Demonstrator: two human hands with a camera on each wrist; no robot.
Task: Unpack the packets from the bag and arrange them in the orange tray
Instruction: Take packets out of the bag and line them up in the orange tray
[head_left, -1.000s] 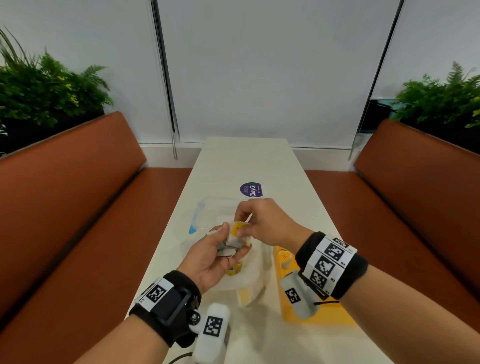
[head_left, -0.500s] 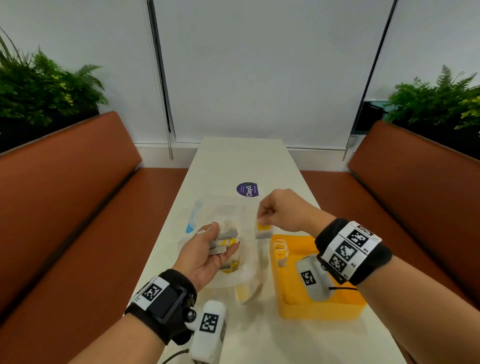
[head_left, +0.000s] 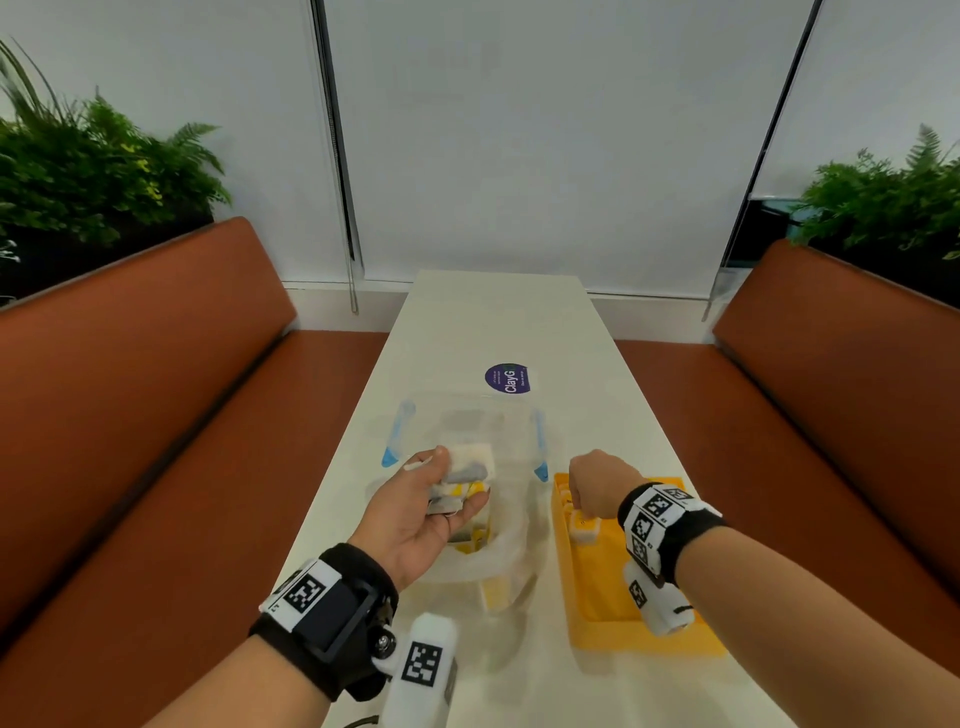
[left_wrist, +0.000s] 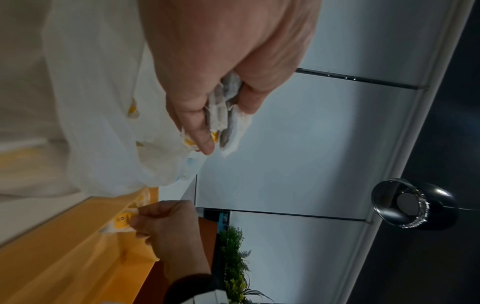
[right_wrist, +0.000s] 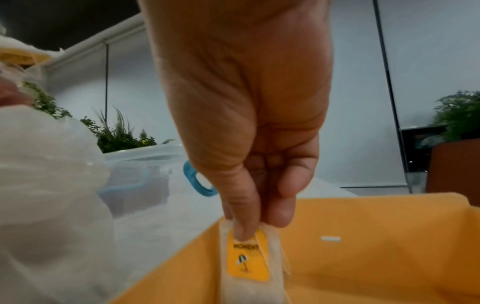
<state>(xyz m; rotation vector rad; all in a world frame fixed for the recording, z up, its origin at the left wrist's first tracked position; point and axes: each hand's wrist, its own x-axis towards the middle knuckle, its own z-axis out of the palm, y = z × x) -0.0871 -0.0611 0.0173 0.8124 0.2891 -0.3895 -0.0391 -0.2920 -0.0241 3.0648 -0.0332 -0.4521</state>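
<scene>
My left hand (head_left: 441, 499) (left_wrist: 221, 115), palm up over the clear plastic bag (head_left: 498, 551), holds a bunch of small white packets (head_left: 462, 483) (left_wrist: 226, 115) with yellow and grey labels. More packets show through the bag. My right hand (head_left: 597, 488) (right_wrist: 254, 218) pinches one white packet with a yellow label (right_wrist: 248, 257) (left_wrist: 122, 221) by its top. It hangs inside the far left corner of the orange tray (head_left: 644, 639) (right_wrist: 376, 236), beside packets (head_left: 584, 527) standing there.
A clear lidded box with blue clips (head_left: 467, 431) (right_wrist: 200, 183) sits behind the bag. A round purple sticker (head_left: 508, 378) lies farther along the narrow white table (head_left: 498, 312). Brown benches (head_left: 130, 415) flank both sides, with plants (head_left: 93, 171) behind them.
My right hand pulled one packet from the bunch in my left hand, carried it right and lowered it into the tray's far left corner. The left hand stayed over the bag.
</scene>
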